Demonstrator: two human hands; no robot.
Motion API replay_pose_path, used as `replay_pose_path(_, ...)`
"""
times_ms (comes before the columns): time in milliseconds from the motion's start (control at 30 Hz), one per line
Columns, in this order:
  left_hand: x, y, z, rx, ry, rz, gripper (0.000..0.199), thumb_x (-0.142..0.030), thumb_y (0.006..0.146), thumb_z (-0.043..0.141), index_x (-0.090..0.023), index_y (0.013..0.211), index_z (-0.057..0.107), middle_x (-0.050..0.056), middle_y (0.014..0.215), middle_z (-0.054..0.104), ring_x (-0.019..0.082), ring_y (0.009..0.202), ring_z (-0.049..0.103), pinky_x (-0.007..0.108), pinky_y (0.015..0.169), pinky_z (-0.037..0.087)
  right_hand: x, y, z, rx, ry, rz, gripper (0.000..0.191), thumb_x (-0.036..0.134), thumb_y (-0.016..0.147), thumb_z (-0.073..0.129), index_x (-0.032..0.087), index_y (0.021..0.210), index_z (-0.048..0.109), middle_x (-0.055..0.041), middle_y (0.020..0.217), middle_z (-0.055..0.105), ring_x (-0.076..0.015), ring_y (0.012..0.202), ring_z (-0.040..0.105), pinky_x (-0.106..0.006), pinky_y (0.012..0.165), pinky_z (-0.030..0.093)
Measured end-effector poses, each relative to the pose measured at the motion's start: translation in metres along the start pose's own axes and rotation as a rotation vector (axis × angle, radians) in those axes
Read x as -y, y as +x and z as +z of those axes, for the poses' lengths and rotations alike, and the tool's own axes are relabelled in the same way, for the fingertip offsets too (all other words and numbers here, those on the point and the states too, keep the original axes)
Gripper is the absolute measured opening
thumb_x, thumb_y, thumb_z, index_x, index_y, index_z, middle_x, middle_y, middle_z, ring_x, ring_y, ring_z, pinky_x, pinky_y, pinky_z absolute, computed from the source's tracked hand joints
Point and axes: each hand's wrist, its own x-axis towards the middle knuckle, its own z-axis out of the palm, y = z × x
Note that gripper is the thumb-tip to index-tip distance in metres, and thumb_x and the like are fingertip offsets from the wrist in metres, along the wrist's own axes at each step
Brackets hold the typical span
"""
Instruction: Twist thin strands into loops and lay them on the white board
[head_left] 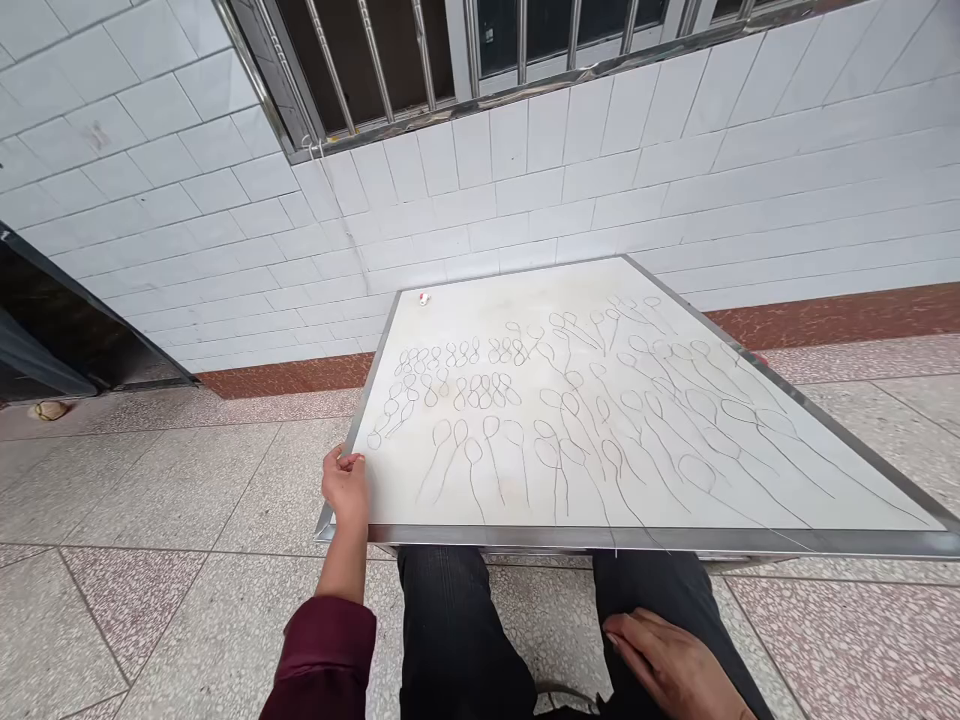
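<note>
My left hand (346, 486) is at the left edge of the white-topped table (450, 505), fingers bent around its metal rim. My right hand (667, 655) lies on my right thigh, apart from the table, with its fingers extended close together and nothing visible in them. Many thin wire loops with long tails (551, 455) are spread over the tabletop. Toward the back left, rows of smaller twisted double loops (484, 390) lie side by side. A few long tails on the right reach over the near rim.
A small red and white object (424, 299) sits at the table's back left corner. Behind stands a white tiled wall (450, 230) with a barred window (420, 60). A dark doorway (67, 320) is at the left. The floor (187, 490) is speckled stone.
</note>
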Motion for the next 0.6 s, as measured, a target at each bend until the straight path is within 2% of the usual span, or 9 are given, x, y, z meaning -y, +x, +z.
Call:
replay_pose_path(167,-0.006,0.018,0.015,0.043,0.118,-0.026,0.039,-0.035,0.095,0.063,-0.018,0.13,0.059,0.012,0.128,0.062,0.025,0.106,0.065,0.047,0.088,0.056,-0.004,-0.002,0.007,0.032,-0.03,-0.006,0.021,0.019,0.1,0.046,0.026,0.098,0.066,-0.0026,0.085,0.073,-0.0178,0.074,0.072,-0.026,0.065,0.057)
replay_pose_path(300,-0.015,0.029,0.022,0.075,0.209,-0.02,0.04,-0.035,0.095,0.064,-0.018,0.13,0.059,0.012,0.129,0.062,0.026,0.108,0.065,0.047,0.089,0.056,-0.002,0.001,0.004,0.009,-0.047,-0.03,0.021,0.021,0.101,0.045,0.026,0.095,0.066,-0.0018,0.08,0.073,-0.0167,0.068,0.071,-0.025,0.062,0.057)
replay_pose_path(600,-0.014,0.032,0.017,0.055,0.251,-0.001,0.04,-0.035,0.095,0.064,-0.018,0.131,0.059,0.012,0.13,0.062,0.026,0.109,0.065,0.048,0.09,0.056,0.002,0.009,0.0,-0.03,-0.067,-0.06,0.022,0.022,0.101,0.045,0.027,0.094,0.065,-0.0008,0.077,0.073,-0.0161,0.064,0.071,-0.023,0.061,0.057)
